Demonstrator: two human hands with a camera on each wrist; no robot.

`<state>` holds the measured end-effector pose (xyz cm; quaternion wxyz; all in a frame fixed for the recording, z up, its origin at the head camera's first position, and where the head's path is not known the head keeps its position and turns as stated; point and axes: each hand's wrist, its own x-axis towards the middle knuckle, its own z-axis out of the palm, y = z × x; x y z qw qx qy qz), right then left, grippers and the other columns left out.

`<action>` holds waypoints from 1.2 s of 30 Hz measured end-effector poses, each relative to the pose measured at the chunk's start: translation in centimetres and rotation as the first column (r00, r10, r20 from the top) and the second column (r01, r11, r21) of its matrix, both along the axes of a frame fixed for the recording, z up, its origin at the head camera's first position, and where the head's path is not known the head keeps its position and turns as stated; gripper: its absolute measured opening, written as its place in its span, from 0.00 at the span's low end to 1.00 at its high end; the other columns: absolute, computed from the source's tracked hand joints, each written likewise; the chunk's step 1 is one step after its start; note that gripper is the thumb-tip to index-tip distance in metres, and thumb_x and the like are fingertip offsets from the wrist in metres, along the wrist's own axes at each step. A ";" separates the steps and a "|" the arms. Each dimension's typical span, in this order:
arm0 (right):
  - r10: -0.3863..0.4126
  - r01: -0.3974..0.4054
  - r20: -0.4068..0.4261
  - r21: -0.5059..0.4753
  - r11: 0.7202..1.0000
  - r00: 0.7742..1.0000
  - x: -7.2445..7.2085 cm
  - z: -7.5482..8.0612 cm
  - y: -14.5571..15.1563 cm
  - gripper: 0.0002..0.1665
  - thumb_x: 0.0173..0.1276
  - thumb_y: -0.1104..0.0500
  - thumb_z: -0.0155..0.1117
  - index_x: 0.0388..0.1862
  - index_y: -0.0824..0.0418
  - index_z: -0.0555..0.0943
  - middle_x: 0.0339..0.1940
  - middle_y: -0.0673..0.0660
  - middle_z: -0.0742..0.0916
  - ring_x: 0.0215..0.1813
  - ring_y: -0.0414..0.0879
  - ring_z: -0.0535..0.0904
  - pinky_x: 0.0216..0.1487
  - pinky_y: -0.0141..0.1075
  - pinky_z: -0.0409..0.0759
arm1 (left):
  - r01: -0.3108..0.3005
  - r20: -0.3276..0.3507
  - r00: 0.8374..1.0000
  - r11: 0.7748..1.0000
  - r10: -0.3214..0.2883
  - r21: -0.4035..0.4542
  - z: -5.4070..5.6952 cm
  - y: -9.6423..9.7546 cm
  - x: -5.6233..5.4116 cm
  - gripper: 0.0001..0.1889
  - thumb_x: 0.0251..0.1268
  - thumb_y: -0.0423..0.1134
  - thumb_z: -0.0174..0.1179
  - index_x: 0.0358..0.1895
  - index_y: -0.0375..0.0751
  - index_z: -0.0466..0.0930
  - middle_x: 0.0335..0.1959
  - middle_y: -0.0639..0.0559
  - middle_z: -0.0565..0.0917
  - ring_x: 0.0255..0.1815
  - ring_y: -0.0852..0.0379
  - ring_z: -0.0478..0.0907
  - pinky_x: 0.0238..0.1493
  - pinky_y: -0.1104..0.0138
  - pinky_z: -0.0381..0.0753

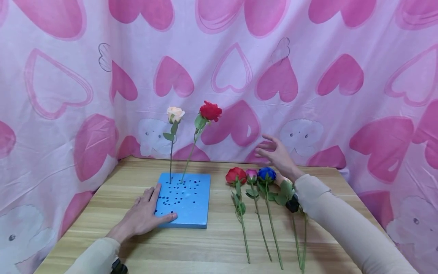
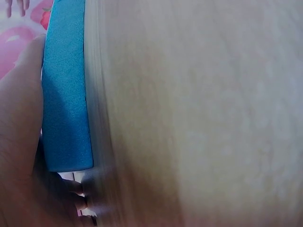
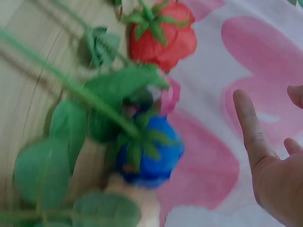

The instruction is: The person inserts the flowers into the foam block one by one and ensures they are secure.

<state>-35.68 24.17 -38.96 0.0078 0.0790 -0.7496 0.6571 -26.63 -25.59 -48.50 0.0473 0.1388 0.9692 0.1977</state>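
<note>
My left hand [image 1: 145, 211] rests at the left edge of a blue foam block [image 1: 191, 213] pitted with holes, its thumb spread over the top near the front. Two artificial roses stand in the block: a cream rose [image 1: 175, 114], nearly upright, and a red rose [image 1: 210, 111] that leans right. My right hand [image 1: 277, 156] is raised with fingers apart, holding nothing. Near it on the table lie a blue rose [image 1: 267, 174], a pink rose [image 1: 251, 175] and another red rose [image 1: 236, 175]. A pale rose [image 1: 281, 179] is partly hidden by the right forearm.
The loose stems [image 1: 272, 228] point toward the front of the wooden table [image 1: 212, 247]. A pink heart-print curtain [image 1: 236, 76] hangs behind and at both sides. Black wrist cameras show at the cuffs.
</note>
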 end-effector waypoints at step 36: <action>-0.120 0.118 0.009 0.153 0.981 0.993 8.5 -0.8 14.7 0.53 0.84 0.59 0.70 0.94 0.64 0.48 0.60 0.46 0.86 0.52 0.42 0.94 0.47 0.57 0.93 | 0.008 0.005 1.000 1.000 -0.008 0.006 0.3 -0.1 0.0 0.70 0.66 0.83 0.61 0.92 0.34 0.41 0.87 0.19 0.53 0.86 0.16 0.52 0.83 0.24 0.50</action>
